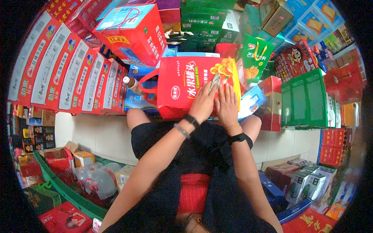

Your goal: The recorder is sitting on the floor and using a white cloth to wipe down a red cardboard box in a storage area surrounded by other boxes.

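Note:
In front of my knees a red gift bag (177, 72) printed with canned fruit lies with its broad face up. Its red handles (148, 87) stick out to the left. My left hand (203, 100) is on the bag's right part, its fingers closed on a crumpled greyish strip, perhaps a cloth (215, 84). Beside it my right hand (228, 102) lies flat on the bag, fingers stretched out, with nothing visible in it. A brown bottle with a white cap (131, 83) is next to the handles.
Red noodle cartons (55, 67) line the left. A red carton with a cord handle (131, 35) stands behind. Green drink boxes (204, 23), a green bag (255, 58) and green cartons (304, 100) fill the back and right. Clear plastic jugs (102, 180) lie at lower left.

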The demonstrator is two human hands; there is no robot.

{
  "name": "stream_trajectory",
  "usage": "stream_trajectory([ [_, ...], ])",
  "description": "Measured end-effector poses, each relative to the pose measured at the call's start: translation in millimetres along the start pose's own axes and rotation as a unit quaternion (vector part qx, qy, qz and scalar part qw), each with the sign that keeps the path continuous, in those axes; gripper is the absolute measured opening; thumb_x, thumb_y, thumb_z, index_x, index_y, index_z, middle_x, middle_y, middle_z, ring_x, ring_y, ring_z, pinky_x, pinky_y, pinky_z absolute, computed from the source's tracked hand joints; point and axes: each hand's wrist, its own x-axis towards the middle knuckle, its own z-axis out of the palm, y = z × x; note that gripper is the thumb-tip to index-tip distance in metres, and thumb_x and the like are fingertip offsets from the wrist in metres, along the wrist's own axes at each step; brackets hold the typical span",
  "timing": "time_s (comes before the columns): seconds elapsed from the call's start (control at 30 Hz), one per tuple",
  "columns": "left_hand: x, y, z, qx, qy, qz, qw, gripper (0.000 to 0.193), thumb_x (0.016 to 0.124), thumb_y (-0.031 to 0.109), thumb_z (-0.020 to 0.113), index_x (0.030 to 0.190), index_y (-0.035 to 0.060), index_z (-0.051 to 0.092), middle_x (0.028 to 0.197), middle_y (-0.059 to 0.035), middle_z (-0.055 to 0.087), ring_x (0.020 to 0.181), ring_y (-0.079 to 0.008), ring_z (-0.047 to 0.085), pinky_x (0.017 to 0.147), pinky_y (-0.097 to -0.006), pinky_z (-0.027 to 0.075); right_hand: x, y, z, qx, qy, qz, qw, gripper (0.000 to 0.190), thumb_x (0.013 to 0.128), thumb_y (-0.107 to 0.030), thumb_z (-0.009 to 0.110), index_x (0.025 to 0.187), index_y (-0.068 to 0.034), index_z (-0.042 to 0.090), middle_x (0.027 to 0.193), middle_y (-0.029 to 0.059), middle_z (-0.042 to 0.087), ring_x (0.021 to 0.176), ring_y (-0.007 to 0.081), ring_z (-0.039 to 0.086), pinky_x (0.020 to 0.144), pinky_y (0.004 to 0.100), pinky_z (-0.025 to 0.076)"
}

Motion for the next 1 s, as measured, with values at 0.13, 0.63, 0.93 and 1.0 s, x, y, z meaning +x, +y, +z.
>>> stream_trajectory([
  [0.13,-33,-30,-39,0.048,-0.018,-0.050,0.997,0.051,0.087,-0.001,0.045,0.138,-0.0015,0.044,0.143,-0.0256,0.041,0.135,-0.0426,0.036,0.114,-0.0463,0.030,0,-5,-3,0.005,0.008,-0.010,1.000,0.060,0.098,-0.033,0.047,0.151,-0.011,0.031,0.157,0.0169,0.028,0.145,0.0314,0.027,0.118,0.0452,0.020],
  [0.63,49,-29,13,-0.154,0.027,0.014,0.988,0.057,0.090,-0.001,0.042,0.146,0.0011,0.036,0.153,-0.0262,0.027,0.136,-0.0419,0.035,0.116,-0.0468,0.025,5,-5,6,-0.014,0.021,-0.012,1.000,0.058,0.098,-0.031,0.046,0.149,-0.007,0.033,0.156,0.0169,0.029,0.146,0.0310,0.025,0.118,0.0448,0.019],
  [0.93,20,-28,-28,-0.015,0.040,-0.088,0.995,0.060,0.099,0.026,0.045,0.149,-0.0022,0.027,0.156,-0.0258,0.020,0.146,-0.0413,0.018,0.117,-0.0536,0.018,2,9,-10,0.099,-0.004,-0.024,0.995,0.059,0.096,-0.022,0.050,0.147,0.001,0.032,0.152,0.0235,0.032,0.142,0.0366,0.030,0.116,0.0475,0.024],
  [1.0,5,-48,-52,0.077,0.022,-0.132,0.988,0.060,0.098,0.026,0.046,0.148,-0.0028,0.028,0.158,-0.0209,0.020,0.147,-0.0370,0.016,0.118,-0.0538,0.016,5,5,-23,0.208,-0.003,0.036,0.977,0.058,0.097,-0.023,0.049,0.146,0.003,0.031,0.150,0.0283,0.033,0.141,0.0408,0.031,0.117,0.0475,0.024],
])
